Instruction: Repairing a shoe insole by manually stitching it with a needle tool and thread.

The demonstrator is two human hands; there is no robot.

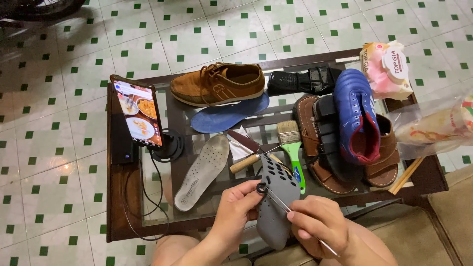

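Clearly grey perforated insole (pixel 277 197), curved, between left hand (pixel 235 207) and right hand (pixel 318 221).

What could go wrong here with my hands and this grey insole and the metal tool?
The thin metal tool in your right hand points toward your left hand, whose fingertips pinch the grey insole near its tip; a slip could jab them. The insole sits above your lap, off the glass table, so a slip could also reach your leg. The knife lies close by.
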